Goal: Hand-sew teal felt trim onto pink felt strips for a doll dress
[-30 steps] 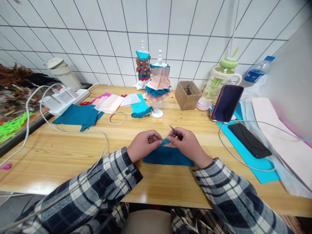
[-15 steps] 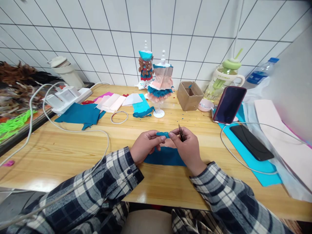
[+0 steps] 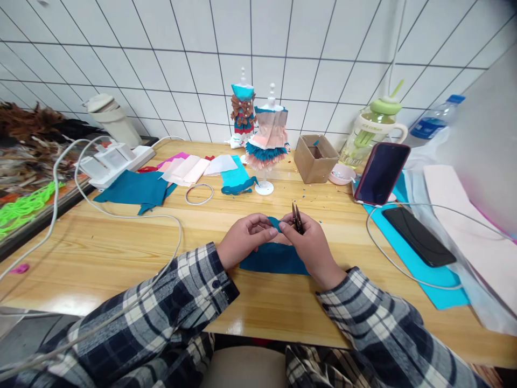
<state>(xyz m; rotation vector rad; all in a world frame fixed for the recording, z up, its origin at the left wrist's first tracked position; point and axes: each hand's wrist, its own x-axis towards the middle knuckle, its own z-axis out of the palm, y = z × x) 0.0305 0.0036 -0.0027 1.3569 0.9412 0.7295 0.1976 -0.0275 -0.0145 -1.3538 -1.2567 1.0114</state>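
Between the fingertips of both hands is a small teal strip (image 3: 274, 222), perhaps crepe paper, partly hidden by the fingers. My left hand (image 3: 244, 238) pinches its left end. My right hand (image 3: 307, 242) pinches the other end and also keeps small dark scissors (image 3: 297, 218) tucked in its fingers, tips pointing up. Under the hands a larger teal sheet (image 3: 270, 258) lies on the table, with a pinkish piece (image 3: 278, 237) at its far edge. Beyond the hands stands a mini dress form (image 3: 272, 129) dressed in pink and teal ruffles.
A second dress form (image 3: 243, 113) stands behind, near a cardboard box (image 3: 317, 159) and a pink bowl (image 3: 342, 173). Teal sheets (image 3: 131, 187), a wire ring (image 3: 199, 194) and a power strip (image 3: 117, 161) lie left. Phones (image 3: 419, 237) and a tumbler (image 3: 369, 132) are right; a white cable (image 3: 177, 226) crosses the table.
The teal strip has turned from lying nearly level to a tilted, folded shape between the fingers. The scissors' tips have shifted slightly and show more apart. Both hands stay in nearly the same place.
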